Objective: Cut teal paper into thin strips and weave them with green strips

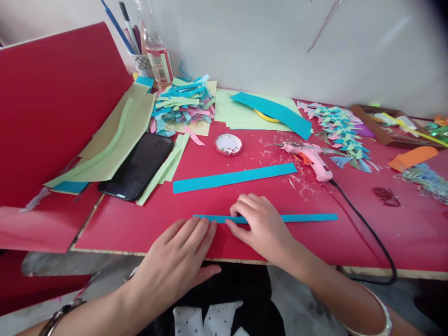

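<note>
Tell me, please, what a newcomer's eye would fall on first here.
Likely the red tabletop, with the left hand and right hand on a narrow blue strip near its front edge. Next, perhaps, the pink glue gun at right and the paper cuttings heaped near the wall.

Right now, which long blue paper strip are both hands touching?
The narrow blue strip, with left hand and right hand on it; the wider blue strip behind it and broad blue piece on green paper lie untouched.
</note>
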{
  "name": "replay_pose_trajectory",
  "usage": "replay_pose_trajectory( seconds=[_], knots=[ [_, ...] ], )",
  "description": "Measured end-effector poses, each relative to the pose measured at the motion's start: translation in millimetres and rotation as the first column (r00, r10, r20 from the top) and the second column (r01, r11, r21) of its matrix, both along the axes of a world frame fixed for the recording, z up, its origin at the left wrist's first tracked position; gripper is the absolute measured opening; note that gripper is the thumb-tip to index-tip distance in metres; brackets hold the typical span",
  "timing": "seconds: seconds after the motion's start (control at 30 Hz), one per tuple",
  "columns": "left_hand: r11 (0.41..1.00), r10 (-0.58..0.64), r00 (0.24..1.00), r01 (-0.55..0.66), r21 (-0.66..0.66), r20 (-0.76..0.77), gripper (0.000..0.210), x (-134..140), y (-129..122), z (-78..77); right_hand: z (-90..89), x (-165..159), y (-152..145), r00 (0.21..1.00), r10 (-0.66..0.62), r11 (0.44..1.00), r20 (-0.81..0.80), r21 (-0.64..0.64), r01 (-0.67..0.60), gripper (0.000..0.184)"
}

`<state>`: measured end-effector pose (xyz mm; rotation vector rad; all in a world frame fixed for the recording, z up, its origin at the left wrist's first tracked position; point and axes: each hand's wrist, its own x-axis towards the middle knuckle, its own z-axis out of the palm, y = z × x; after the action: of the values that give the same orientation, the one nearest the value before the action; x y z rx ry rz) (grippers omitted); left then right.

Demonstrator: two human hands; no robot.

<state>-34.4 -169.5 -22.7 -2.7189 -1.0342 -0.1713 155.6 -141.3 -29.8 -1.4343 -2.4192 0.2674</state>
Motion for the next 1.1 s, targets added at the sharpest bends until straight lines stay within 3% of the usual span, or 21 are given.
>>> replay_pose_trajectory(
  seconds=[0.57,0.77,1.1],
  knots=[
    [0.999,0.047,0.978,-0.042,0.029,-0.205,0.068,24.1,-4.4,-2.0,-1.5,36.2,-4.8,0.998,0.021,0.999,-0.060,-0.028,-0.022,0.014],
    [0.998,0.053,0.972,-0.045,0.040,-0.229,0.079,27.1,-5.2,-3.1,-1.5,44.1,-3.1,1.000,0.001,1.000,-0.003,0.014,-0.001,0.018],
    [0.997,0.077,0.966,-0.068,0.042,-0.248,0.075,29.3,-6.4,0.0,-2.6,41.3,-2.8,0.994,-0.001,0.997,0.110,0.082,-0.009,0.021]
  ],
)
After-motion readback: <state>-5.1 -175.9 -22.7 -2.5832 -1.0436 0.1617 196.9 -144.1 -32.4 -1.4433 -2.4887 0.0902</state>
